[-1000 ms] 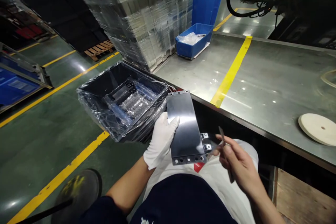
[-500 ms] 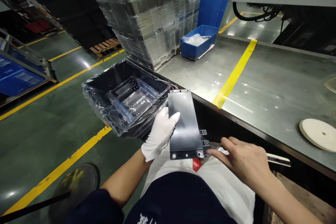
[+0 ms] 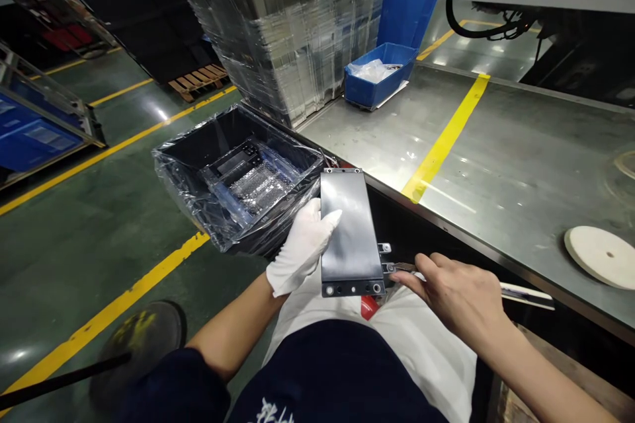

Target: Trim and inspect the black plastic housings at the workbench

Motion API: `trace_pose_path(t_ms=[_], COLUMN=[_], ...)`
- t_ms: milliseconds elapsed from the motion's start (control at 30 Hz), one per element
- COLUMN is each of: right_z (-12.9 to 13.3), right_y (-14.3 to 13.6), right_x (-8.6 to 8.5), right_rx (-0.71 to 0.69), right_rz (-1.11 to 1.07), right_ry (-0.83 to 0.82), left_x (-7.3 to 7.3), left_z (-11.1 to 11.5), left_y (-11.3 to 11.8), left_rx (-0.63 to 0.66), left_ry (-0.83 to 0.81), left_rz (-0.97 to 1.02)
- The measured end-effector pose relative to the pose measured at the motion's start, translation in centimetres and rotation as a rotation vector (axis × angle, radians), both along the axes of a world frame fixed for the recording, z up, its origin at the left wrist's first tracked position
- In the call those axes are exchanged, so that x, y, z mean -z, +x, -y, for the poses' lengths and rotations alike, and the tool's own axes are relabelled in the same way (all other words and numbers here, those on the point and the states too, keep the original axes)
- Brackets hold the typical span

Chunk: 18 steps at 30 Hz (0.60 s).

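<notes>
My left hand, in a white glove, grips a glossy dark rectangular casing by its left side, thumb lying on its face. Flanges with holes run across the casing's two short ends. Two small tabs with round holes stick out from its right side. My bare right hand is closed round a slim white-handled knife, whose handle end shows behind the fist. Its thin tip reaches the lower tab; whether it touches I cannot tell.
A black crate lined with clear plastic, with similar parts inside, stands at the left. On the metal table are a blue bin, yellow tape and a white disc. A wrapped stack rises behind the crate.
The knife's tip has come up to the lower tab as my right hand shifted slightly left. The casing stays in my left hand, almost unmoved.
</notes>
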State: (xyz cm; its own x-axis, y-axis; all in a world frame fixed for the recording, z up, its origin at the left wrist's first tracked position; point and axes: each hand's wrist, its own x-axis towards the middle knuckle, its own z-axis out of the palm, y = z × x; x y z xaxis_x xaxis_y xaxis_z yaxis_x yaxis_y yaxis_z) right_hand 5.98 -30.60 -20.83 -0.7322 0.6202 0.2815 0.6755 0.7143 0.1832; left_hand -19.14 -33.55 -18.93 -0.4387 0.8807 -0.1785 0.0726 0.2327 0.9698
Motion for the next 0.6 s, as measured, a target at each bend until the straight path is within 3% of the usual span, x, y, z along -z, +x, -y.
trace_pose_path(t_ms=[267,333,433,500,600], right_z=[-0.4,-0.7,-0.9,-0.5,0.3], right_y=[0.5,0.6,0.1,-0.6,-1.9], right_x=[0.3,0.4,0.7,1.1,1.7], right_rx=[-0.022,-0.012,0.068,0.140,0.187], right_rz=[-0.075,-0.187,-0.447,-0.624,-0.789], right_ry=[-0.124,-0.285,-0.731,-0.931,-0.881], left_x=[0.0,0.2,0.6,1.0,2.0], left_z=[0.0,-0.1,-0.3,-0.3,-0.1], left_y=[-0.1,0.0,0.6,1.3,2.2], left_rx=[-0.002,0.007,-0.003,-0.025,-0.042], left_ry=[0.027,0.064,0.153,0.231,0.334], left_rz=[0.079,0.140,0.202,0.262,0.414])
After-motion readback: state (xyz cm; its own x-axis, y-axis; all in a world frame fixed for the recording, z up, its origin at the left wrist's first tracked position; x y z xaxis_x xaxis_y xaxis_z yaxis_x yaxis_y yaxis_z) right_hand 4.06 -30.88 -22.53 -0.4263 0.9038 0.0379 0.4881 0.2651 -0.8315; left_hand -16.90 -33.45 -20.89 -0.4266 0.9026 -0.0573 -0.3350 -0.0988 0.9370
